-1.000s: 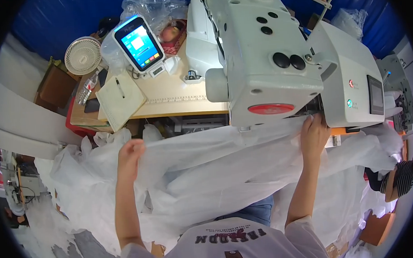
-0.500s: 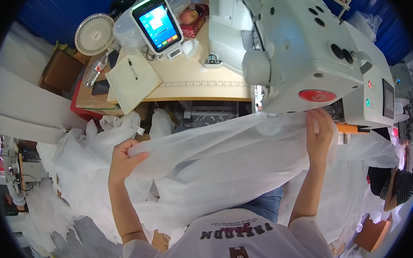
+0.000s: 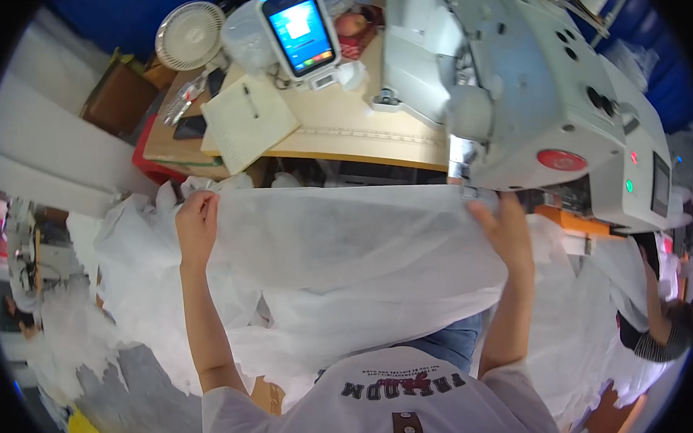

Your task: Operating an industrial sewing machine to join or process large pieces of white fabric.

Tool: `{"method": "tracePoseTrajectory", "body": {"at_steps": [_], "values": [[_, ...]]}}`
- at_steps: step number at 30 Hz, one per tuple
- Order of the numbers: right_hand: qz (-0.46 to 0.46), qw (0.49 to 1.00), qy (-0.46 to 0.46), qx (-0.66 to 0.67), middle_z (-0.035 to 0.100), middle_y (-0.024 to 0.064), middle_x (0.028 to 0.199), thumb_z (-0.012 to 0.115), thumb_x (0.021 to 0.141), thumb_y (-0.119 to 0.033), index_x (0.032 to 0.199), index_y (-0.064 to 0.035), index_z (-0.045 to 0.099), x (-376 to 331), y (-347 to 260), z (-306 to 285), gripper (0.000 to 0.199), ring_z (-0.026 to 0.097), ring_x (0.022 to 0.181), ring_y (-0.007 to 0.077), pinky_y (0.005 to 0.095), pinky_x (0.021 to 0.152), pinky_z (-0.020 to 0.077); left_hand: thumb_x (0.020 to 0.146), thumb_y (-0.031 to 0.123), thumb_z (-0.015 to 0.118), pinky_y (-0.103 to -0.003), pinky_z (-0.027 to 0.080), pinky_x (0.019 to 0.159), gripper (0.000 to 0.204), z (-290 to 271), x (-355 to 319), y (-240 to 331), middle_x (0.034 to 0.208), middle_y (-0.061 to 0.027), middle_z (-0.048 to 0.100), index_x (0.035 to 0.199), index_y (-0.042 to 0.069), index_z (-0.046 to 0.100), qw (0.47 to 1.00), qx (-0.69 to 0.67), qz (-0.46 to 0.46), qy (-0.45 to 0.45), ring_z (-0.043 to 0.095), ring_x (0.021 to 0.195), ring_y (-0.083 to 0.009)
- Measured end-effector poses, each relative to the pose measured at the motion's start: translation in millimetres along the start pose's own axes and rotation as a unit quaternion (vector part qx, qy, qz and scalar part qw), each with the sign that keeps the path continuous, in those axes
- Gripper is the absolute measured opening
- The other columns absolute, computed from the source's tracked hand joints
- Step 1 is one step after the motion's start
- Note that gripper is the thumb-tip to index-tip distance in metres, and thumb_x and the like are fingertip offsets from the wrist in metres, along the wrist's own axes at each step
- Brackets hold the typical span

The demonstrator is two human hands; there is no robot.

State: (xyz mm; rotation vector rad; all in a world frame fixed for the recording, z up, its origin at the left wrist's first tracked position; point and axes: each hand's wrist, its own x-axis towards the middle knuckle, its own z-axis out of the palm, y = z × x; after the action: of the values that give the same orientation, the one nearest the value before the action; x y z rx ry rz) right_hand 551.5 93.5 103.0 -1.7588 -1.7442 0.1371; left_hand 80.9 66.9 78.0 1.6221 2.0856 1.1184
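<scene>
A wide sheet of thin white fabric (image 3: 347, 232) spans my lap in front of the sewing machine (image 3: 529, 105). Its upper edge runs nearly straight from my left hand (image 3: 197, 228) to the machine's presser foot (image 3: 468, 191). That left hand is closed in a pinch on the fabric's far-left corner. Slightly blurred, my right hand (image 3: 510, 235) rests at the fabric's right end, just right of the presser foot and under the machine head. Its thumb and forefinger are spread apart.
A tabletop (image 3: 358, 133) beyond the fabric carries a notepad (image 3: 252, 127) with a pen, a lit control screen (image 3: 300, 32) and a small fan (image 3: 190, 35). More white fabric (image 3: 78, 332) is heaped at left. Another person's arm (image 3: 657, 314) shows at far right.
My left hand has drawn the fabric's edge up and straight. My right hand has shifted toward the presser foot, its thumb and forefinger now apart. The whole view has moved slightly.
</scene>
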Motion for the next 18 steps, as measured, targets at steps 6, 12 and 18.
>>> {"method": "tracePoseTrajectory", "body": {"at_steps": [6, 12, 18], "values": [[0.105, 0.991, -0.082, -0.016, 0.062, 0.0151, 0.078, 0.067, 0.078, -0.019, 0.084, 0.0007, 0.062, -23.1, 71.3, -17.5, 0.021, 0.060, 0.070, 0.0295, 0.0327, 0.065, 0.0464, 0.085, 0.008, 0.057, -0.022, 0.039, 0.055, 0.008, 57.1, -11.1, 13.3, 0.066, 0.0024, 0.052, 0.088, 0.001, 0.060, 0.984, -0.098, 0.001, -0.149, 0.047, 0.062, -0.0050], [0.353, 0.752, 0.058, 0.554, 0.058, 0.0143, 0.067, 0.068, 0.078, -0.015, 0.078, 0.0011, 0.058, -36.0, 60.5, -40.3, 0.019, 0.060, 0.063, 0.0213, 0.0296, 0.058, 0.0447, 0.084, 0.008, 0.057, -0.025, 0.039, 0.053, 0.008, 81.9, 5.9, 58.2, 0.062, 0.0024, 0.048, 0.083, 0.001, 0.060, 0.911, -0.305, -0.209, -0.181, 0.046, 0.059, -0.0063], [0.060, 0.992, 0.111, -0.028, 0.053, 0.0150, 0.060, 0.065, 0.081, -0.017, 0.077, -0.0012, 0.056, -4.1, 49.1, -19.9, 0.018, 0.058, 0.054, 0.0238, 0.0346, 0.050, 0.0411, 0.083, 0.012, 0.062, -0.028, 0.036, 0.048, 0.021, 84.8, -15.1, 67.9, 0.057, -0.0029, 0.045, 0.068, 0.000, 0.053, 0.950, 0.139, 0.278, 0.019, 0.045, 0.054, -0.0081]]}}
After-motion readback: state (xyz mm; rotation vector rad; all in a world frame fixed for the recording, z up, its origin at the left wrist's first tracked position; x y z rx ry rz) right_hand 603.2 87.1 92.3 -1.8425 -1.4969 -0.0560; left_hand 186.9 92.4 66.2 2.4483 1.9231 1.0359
